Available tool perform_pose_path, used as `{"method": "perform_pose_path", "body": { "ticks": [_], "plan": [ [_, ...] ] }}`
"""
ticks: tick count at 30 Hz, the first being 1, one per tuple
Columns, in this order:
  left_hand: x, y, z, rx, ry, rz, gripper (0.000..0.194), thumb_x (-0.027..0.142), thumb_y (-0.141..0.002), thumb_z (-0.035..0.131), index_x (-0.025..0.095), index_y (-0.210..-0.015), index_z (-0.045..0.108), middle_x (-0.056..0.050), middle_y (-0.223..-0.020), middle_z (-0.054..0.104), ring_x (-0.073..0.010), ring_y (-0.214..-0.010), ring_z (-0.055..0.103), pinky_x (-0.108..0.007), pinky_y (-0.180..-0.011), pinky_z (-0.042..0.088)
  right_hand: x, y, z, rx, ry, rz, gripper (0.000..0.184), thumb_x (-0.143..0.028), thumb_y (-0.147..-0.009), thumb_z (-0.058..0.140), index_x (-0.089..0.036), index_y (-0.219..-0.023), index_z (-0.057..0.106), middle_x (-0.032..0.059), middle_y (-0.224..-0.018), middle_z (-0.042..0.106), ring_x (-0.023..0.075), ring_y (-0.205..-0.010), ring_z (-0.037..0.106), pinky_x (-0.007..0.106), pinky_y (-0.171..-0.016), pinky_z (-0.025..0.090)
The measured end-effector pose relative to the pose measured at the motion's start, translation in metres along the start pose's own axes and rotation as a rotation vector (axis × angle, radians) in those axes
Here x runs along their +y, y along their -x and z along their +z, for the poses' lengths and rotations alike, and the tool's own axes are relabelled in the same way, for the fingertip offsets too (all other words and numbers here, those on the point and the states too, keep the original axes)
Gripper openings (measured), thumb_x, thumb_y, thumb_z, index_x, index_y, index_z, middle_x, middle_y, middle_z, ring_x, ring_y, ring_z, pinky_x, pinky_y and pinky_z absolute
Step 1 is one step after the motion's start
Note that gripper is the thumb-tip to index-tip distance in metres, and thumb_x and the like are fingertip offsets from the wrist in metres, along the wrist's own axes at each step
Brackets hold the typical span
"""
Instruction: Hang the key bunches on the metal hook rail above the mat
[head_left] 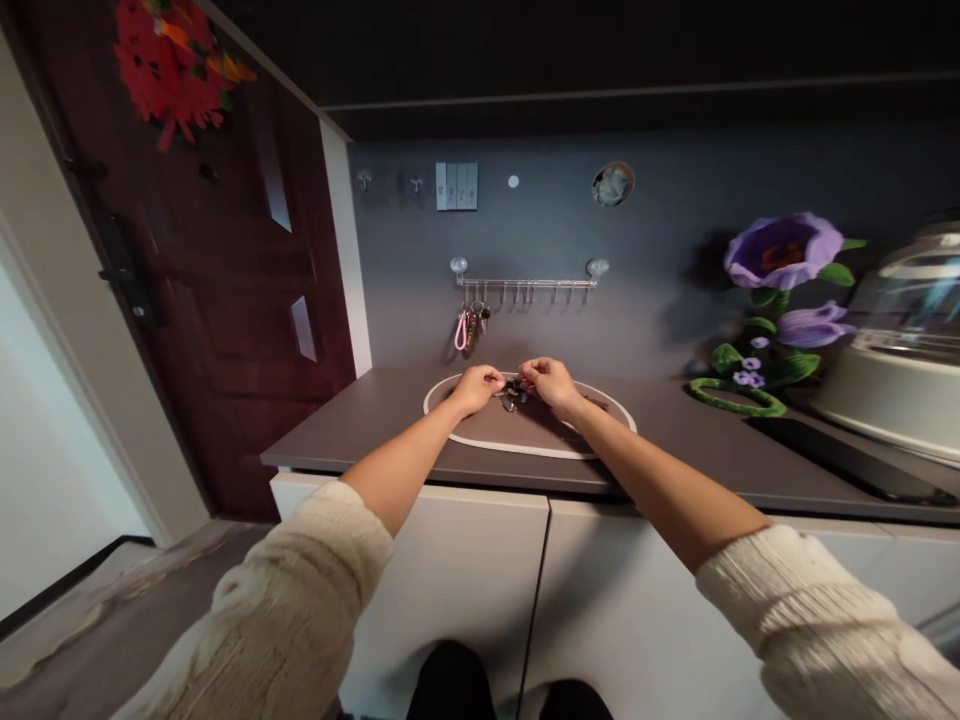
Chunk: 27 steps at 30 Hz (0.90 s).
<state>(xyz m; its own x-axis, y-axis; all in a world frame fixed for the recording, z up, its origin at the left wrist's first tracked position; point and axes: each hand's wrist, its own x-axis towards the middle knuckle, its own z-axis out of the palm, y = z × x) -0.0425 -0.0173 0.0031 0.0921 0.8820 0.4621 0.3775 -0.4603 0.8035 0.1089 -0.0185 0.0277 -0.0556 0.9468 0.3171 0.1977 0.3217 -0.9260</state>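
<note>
My left hand point(477, 389) and my right hand point(550, 386) meet above an oval mat with a cream rim point(529, 451), which lies on a grey-brown countertop point(360, 425). Between their fingertips is a small dark bunch of keys point(513, 393), with a metal ring and a thin loop showing. Both hands pinch it from either side. My fingers hide part of the bunch, so its exact shape cannot be made out.
A metal hook rail point(525, 284) on the grey wall holds keys with a pink strap point(461, 332). A purple artificial flower point(782, 252) and a large silver appliance point(900, 370) stand at right. A dark wooden door point(225, 280) is at left.
</note>
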Motion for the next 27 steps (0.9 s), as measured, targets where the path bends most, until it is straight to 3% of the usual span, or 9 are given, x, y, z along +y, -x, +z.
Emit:
{"method": "perform_pose_path", "body": {
  "ticks": [6,14,21,27],
  "plan": [
    [0.005,0.011,-0.001,-0.152,-0.045,0.062,0.014,0.01,-0.071,0.055,0.012,-0.081,0.065,-0.003,-0.076,0.065,-0.0101,-0.069,0.054,-0.024,-0.073,0.042,0.016,0.015,-0.007,-0.046,0.168,-0.064,0.009,-0.014,-0.078,0.049,-0.015,-0.071,0.054,-0.0011,-0.06,0.058,0.0063,-0.048,0.05,0.018,-0.051,0.041],
    [0.008,0.014,-0.007,-0.339,-0.153,0.21,0.02,0.008,-0.071,0.054,0.017,-0.083,0.067,-0.003,-0.087,0.067,-0.0115,-0.08,0.057,-0.022,-0.079,0.041,0.028,0.008,-0.007,-0.071,0.335,-0.146,0.011,-0.016,-0.078,0.05,-0.016,-0.068,0.055,-0.0024,-0.055,0.057,0.0075,-0.049,0.051,0.019,-0.055,0.038],
    [0.002,0.009,-0.005,-0.309,-0.221,0.278,0.015,0.011,-0.071,0.054,0.015,-0.076,0.068,-0.003,-0.08,0.066,-0.0125,-0.076,0.057,-0.023,-0.074,0.041,0.026,0.007,-0.004,-0.068,0.288,-0.108,0.012,-0.012,-0.076,0.054,-0.016,-0.064,0.054,-0.0018,-0.054,0.057,0.0067,-0.047,0.049,0.019,-0.056,0.038],
    [0.0,0.009,-0.005,-0.279,-0.208,0.237,0.013,0.016,-0.073,0.053,0.012,-0.075,0.066,-0.003,-0.079,0.065,-0.0126,-0.075,0.055,-0.024,-0.075,0.04,0.019,0.009,-0.003,-0.076,0.288,-0.088,0.013,-0.011,-0.076,0.052,-0.015,-0.065,0.053,-0.0014,-0.054,0.056,0.0066,-0.046,0.049,0.019,-0.054,0.038]
  ]
}}
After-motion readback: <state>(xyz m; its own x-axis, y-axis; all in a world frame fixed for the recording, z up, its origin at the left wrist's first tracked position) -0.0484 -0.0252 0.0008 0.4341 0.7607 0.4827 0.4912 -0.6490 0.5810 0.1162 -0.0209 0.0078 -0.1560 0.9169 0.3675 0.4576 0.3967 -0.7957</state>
